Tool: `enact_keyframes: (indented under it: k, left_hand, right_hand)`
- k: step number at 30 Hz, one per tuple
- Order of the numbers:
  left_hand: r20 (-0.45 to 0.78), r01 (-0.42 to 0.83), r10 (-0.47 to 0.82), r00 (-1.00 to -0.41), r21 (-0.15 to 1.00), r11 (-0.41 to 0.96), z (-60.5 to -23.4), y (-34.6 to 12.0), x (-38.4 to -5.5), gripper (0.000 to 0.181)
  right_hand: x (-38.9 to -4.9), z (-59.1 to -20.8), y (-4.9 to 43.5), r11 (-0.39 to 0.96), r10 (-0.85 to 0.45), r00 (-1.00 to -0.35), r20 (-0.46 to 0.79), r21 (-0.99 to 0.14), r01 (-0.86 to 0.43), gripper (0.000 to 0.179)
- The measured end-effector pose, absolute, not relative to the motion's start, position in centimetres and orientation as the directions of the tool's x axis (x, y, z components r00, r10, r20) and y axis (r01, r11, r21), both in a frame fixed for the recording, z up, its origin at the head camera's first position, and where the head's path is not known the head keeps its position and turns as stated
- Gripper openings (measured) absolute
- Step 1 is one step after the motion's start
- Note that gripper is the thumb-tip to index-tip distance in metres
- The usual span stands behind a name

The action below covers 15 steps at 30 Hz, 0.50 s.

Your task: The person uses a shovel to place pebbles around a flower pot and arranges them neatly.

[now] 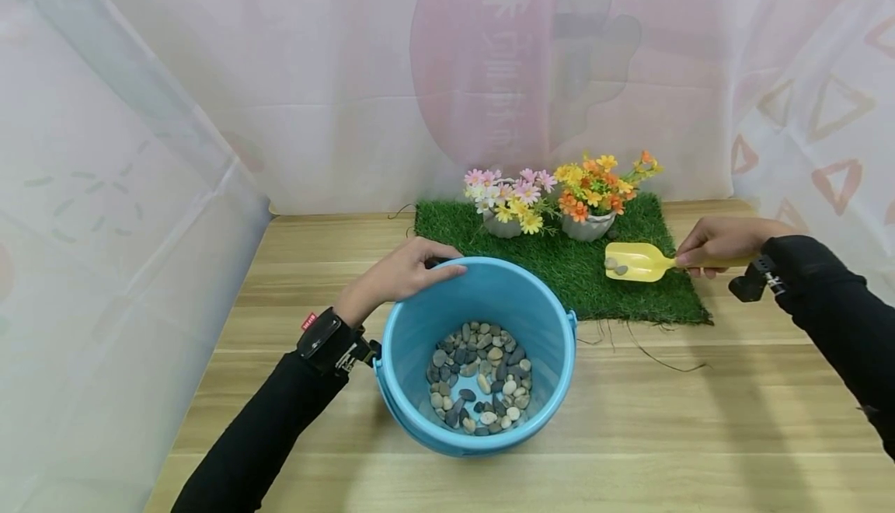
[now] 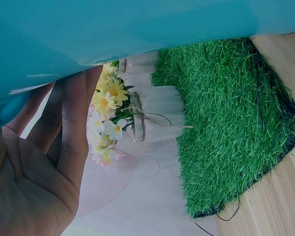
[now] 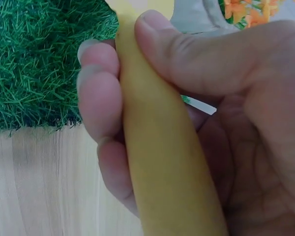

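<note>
A blue bucket (image 1: 398, 342) stands on the wooden table, its bottom scattered with grey, black and tan pebbles (image 1: 482, 373). My left hand (image 1: 400, 270) grips its far-left rim, thumb over the edge; in the left wrist view the fingers (image 2: 74, 123) lie along the outer wall. Out to the right, my right hand (image 1: 727, 242) holds a yellow toy shovel (image 1: 646, 263) by its handle, seen closely as a thick yellow grip (image 3: 162, 142) with fingers and thumb wrapped round it. A few small pebbles (image 1: 615, 266) lie in the shovel's scoop, which is above the grass mat's right side.
A green artificial grass mat (image 1: 580, 287) lies behind the bucket. On it stand a pot of pink, white and yellow flowers (image 1: 510, 198) and a pot of orange and yellow flowers (image 1: 594, 194). Loose dark threads (image 1: 664, 361) trail from the mat. Printed cloth (image 1: 315, 70) hangs behind.
</note>
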<state>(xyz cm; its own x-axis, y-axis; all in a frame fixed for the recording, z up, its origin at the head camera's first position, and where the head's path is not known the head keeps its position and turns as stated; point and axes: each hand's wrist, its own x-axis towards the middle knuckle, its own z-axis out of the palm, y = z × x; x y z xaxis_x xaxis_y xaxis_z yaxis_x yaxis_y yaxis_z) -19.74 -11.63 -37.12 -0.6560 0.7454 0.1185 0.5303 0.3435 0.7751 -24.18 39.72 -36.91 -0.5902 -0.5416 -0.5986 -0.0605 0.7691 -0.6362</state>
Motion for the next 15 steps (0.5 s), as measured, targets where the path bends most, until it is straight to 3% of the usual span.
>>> enact_keyframes:
  k: [7, 15]
  left_hand:
    - [0.113, 0.525, 0.746, -0.656, 0.778, 0.344, -37.08, -11.52, -19.73, 0.024]
    - [0.112, 0.520, 0.744, -0.659, 0.782, 0.343, -37.12, -11.53, -19.70, 0.024]
  right_hand:
    - [-24.44, -37.26, 39.76, 0.817, -0.481, -0.604, -0.636, -0.575, -0.044, 0.024]
    - [-24.77, -37.38, 39.15, 0.844, -0.478, -0.616, -0.626, -0.522, -0.125, 0.023]
